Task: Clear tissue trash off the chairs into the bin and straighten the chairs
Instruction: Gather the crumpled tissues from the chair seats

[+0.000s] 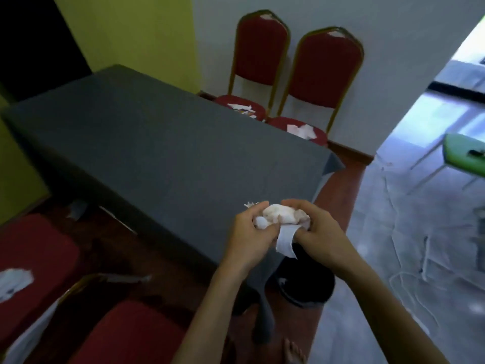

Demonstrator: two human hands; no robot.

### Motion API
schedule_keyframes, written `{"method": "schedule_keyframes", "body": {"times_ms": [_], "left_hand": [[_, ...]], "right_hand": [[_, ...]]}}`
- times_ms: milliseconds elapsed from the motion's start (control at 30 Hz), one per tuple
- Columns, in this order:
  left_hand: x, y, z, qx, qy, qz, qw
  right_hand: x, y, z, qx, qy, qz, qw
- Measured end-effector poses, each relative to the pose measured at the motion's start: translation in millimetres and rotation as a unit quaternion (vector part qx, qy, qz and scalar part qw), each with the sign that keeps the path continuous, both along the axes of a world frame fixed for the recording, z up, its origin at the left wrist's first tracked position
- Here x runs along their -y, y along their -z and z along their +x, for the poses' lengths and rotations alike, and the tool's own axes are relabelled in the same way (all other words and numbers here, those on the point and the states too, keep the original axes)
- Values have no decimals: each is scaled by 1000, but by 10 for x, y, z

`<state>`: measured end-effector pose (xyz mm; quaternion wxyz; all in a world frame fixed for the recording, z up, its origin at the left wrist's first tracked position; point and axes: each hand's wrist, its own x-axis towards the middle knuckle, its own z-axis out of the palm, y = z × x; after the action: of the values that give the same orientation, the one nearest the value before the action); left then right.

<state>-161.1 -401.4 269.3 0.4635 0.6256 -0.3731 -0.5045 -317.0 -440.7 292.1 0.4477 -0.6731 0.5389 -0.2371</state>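
Bare toes [294,350] peek in at the bottom edge, and two arms reach out above them. Both hands are busy with one wad of tissue [280,215]. My left hand [252,232] cups it from one side and my right hand [319,232] cups it from the other, so each grip is closed tight around the same soft lump. It sits in the air near the corner of the grey bench [147,153], and the black bin [307,279] is right under it.

One long strip [284,241] hangs loose out of the wad. I think that bit could slip off and float down. If the hands let go a little too far to the side, the tissue may land on the floor and not in the bin. The bin mouth is partly hidden by the hands, so I cannot tell how full it is.

More mess waits. White tissue lies on the seat of the far left red chair [259,56] and on the far right red chair [325,72] too. Another white scrap [14,282] sits on a red seat [34,258] close by on the left. These light bits could blow or fall when a chair is pushed straight, so I think they should go first.

No words, names or labels can be read anywhere. All of it is too blurry.
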Motion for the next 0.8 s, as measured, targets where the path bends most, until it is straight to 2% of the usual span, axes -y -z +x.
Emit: {"method": "schedule_keyframes", "body": {"times_ms": [200, 333, 467, 600, 800], "left_hand": [[472, 676, -1117, 66, 48, 64, 995], [707, 1439, -1581, 102, 82, 142, 981], [896, 2342, -1835, 131, 79, 220, 963], [1096, 3185, -1977, 153, 88, 256, 950], [1319, 3870, -2106, 179, 167, 293, 924]], "right_hand": [[418, 669, -1017, -53, 66, 98, 992], [668, 1605, -1422, -128, 61, 160, 977], [887, 2692, -1616, -173, 36, 218, 960], [1107, 3649, -1713, -195, 31, 254, 947], [1430, 4377, -1859, -231, 4, 308, 923]]}}
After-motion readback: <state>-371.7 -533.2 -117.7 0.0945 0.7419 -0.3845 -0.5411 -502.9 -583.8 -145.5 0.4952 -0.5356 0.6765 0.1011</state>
